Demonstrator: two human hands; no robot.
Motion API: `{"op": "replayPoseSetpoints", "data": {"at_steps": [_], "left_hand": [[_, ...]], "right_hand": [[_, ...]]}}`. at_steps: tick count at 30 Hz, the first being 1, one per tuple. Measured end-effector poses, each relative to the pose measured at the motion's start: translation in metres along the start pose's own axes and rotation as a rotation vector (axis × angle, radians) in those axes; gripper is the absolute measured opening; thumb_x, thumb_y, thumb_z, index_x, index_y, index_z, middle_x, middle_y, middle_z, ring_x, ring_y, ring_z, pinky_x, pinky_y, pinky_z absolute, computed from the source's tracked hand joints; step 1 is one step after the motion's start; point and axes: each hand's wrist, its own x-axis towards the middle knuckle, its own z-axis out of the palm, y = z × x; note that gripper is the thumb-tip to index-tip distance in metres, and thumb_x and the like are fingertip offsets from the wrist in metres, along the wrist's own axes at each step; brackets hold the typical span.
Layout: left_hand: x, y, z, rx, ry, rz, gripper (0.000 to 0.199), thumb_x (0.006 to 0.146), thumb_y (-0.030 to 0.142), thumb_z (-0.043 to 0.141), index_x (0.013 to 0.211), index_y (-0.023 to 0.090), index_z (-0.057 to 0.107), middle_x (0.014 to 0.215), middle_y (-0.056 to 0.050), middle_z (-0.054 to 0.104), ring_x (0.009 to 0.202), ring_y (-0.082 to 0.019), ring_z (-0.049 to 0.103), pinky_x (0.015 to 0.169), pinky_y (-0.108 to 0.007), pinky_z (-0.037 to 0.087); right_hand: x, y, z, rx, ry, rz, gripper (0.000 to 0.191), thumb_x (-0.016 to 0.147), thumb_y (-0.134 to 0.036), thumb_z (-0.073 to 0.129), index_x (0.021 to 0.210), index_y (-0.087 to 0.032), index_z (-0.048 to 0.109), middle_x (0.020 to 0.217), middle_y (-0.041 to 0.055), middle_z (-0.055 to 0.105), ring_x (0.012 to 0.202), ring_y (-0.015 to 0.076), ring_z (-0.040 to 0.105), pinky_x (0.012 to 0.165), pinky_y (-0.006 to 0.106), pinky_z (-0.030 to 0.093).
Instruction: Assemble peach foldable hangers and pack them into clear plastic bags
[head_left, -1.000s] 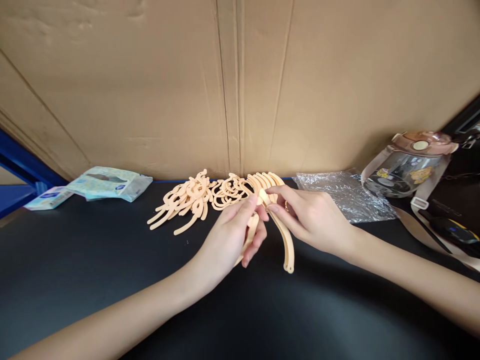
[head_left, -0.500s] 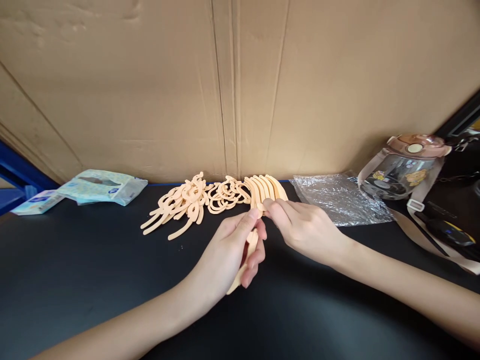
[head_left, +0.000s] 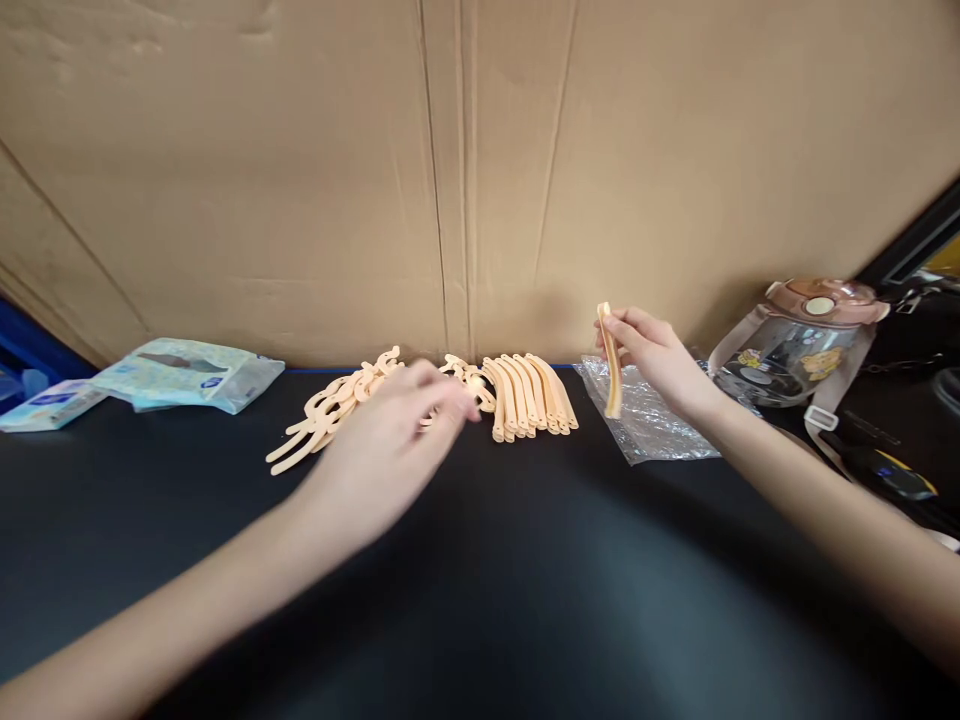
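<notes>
My right hand (head_left: 646, 350) is raised over the clear plastic bag and pinches a slim, curved peach plastic piece (head_left: 613, 372), which looks like a folding hanger arm, upright by its top. Blurred by motion, my left hand (head_left: 397, 445) reaches over the hook-shaped peach pieces (head_left: 472, 378); whether it holds anything I cannot make out. A row of curved arms (head_left: 529, 395) with holes at their ends lies stacked side by side between the hands. To the left, a heap of curved peach pieces (head_left: 322, 410) is partly hidden behind my left hand.
The clear plastic bag (head_left: 664, 425) lies flat on the black table (head_left: 480, 580). At the right stand a strapped water bottle (head_left: 795, 350) and a dark device with a yellow edge (head_left: 896, 470). A tissue pack (head_left: 187, 370) lies at left. Cardboard (head_left: 300, 200) rises behind.
My hands have come apart. The right one has moved right and up with a curved piece; the left one has moved left toward the hook-shaped pieces, no longer holding the long piece in its palm.
</notes>
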Motion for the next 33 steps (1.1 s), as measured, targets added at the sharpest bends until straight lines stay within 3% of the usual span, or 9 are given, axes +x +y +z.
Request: {"op": "replayPoseSetpoints", "data": {"at_steps": [5, 8, 11, 14, 19, 22, 26, 29, 33], "left_hand": [[0.016, -0.053, -0.033, -0.249, 0.161, -0.319, 0.024, 0.089, 0.035, 0.051, 0.087, 0.020, 0.070, 0.079, 0.002, 0.066, 0.074, -0.014, 0.055, 0.065, -0.019, 0.040], [0.018, -0.085, -0.032, -0.248, 0.307, -0.345, 0.015, 0.081, 0.036, 0.066, 0.088, 0.024, 0.071, 0.082, 0.004, 0.069, 0.078, -0.016, 0.056, 0.061, -0.018, 0.041], [0.017, -0.105, -0.026, -0.138, 0.342, -0.317, 0.013, 0.082, 0.038, 0.066, 0.087, 0.027, 0.070, 0.072, 0.005, 0.066, 0.065, -0.015, 0.050, 0.053, -0.021, 0.035], [0.015, -0.110, -0.025, 0.084, 0.329, -0.233, 0.016, 0.087, 0.037, 0.060, 0.094, 0.025, 0.068, 0.079, 0.003, 0.063, 0.069, -0.016, 0.049, 0.060, -0.024, 0.037], [-0.001, -0.090, -0.020, 0.336, 0.298, -0.128, 0.028, 0.096, 0.037, 0.043, 0.113, 0.019, 0.055, 0.111, -0.008, 0.056, 0.106, -0.029, 0.050, 0.094, -0.039, 0.040], [-0.027, -0.065, 0.003, 0.302, 0.169, 0.057, 0.030, 0.098, 0.035, 0.038, 0.120, 0.019, 0.049, 0.120, -0.010, 0.056, 0.113, -0.029, 0.049, 0.097, -0.043, 0.041], [-0.058, -0.037, 0.031, 0.216, -0.260, 0.455, 0.039, 0.094, 0.036, 0.051, 0.130, 0.024, 0.046, 0.135, -0.006, 0.053, 0.126, -0.024, 0.047, 0.102, -0.035, 0.043], [-0.061, -0.032, 0.035, 0.167, -0.421, 0.425, 0.032, 0.095, 0.023, 0.049, 0.127, 0.027, 0.050, 0.132, -0.002, 0.057, 0.122, -0.019, 0.052, 0.101, -0.031, 0.046], [-0.056, -0.034, 0.031, 0.114, -0.424, 0.362, 0.032, 0.096, 0.018, 0.044, 0.127, 0.026, 0.051, 0.131, -0.003, 0.057, 0.119, -0.018, 0.054, 0.100, -0.032, 0.047]], "right_hand": [[0.000, -0.001, -0.010, -0.189, 0.118, -0.175, 0.017, 0.083, -0.036, 0.063, 0.087, -0.020, 0.058, 0.090, 0.0051, 0.065, 0.083, 0.0180, 0.064, 0.068, 0.032, 0.054], [-0.010, 0.000, -0.003, -0.346, 0.115, -0.261, 0.015, 0.085, -0.033, 0.061, 0.089, -0.020, 0.056, 0.094, 0.0058, 0.068, 0.080, 0.0185, 0.067, 0.070, 0.033, 0.054], [-0.019, 0.007, 0.008, -0.532, 0.027, -0.406, 0.007, 0.089, -0.026, 0.057, 0.091, -0.019, 0.055, 0.097, 0.0063, 0.070, 0.083, 0.0190, 0.069, 0.073, 0.035, 0.054], [-0.026, 0.017, 0.016, -0.714, -0.099, -0.584, 0.005, 0.091, -0.017, 0.051, 0.093, -0.018, 0.055, 0.099, 0.0068, 0.070, 0.091, 0.0194, 0.067, 0.076, 0.034, 0.054], [-0.033, 0.028, 0.020, -0.824, -0.224, -0.679, 0.012, 0.088, -0.010, 0.048, 0.089, -0.017, 0.057, 0.099, 0.0075, 0.069, 0.090, 0.0191, 0.066, 0.068, 0.030, 0.054], [-0.034, 0.031, 0.020, -0.829, -0.257, -0.715, 0.014, 0.089, -0.011, 0.046, 0.091, -0.018, 0.057, 0.104, 0.0080, 0.069, 0.094, 0.0201, 0.065, 0.068, 0.030, 0.055], [-0.034, 0.035, 0.021, -0.781, -0.325, -0.707, 0.017, 0.091, -0.011, 0.043, 0.095, -0.020, 0.057, 0.107, 0.0069, 0.068, 0.099, 0.0204, 0.064, 0.073, 0.032, 0.056], [-0.033, 0.037, 0.021, -0.714, -0.355, -0.619, 0.021, 0.090, -0.010, 0.042, 0.098, -0.020, 0.057, 0.112, 0.0059, 0.066, 0.099, 0.0188, 0.064, 0.077, 0.033, 0.057], [-0.038, 0.021, 0.024, -0.680, -0.295, -0.590, 0.026, 0.091, -0.008, 0.039, 0.105, -0.019, 0.057, 0.117, 0.0076, 0.065, 0.103, 0.0197, 0.063, 0.083, 0.036, 0.056]]}}
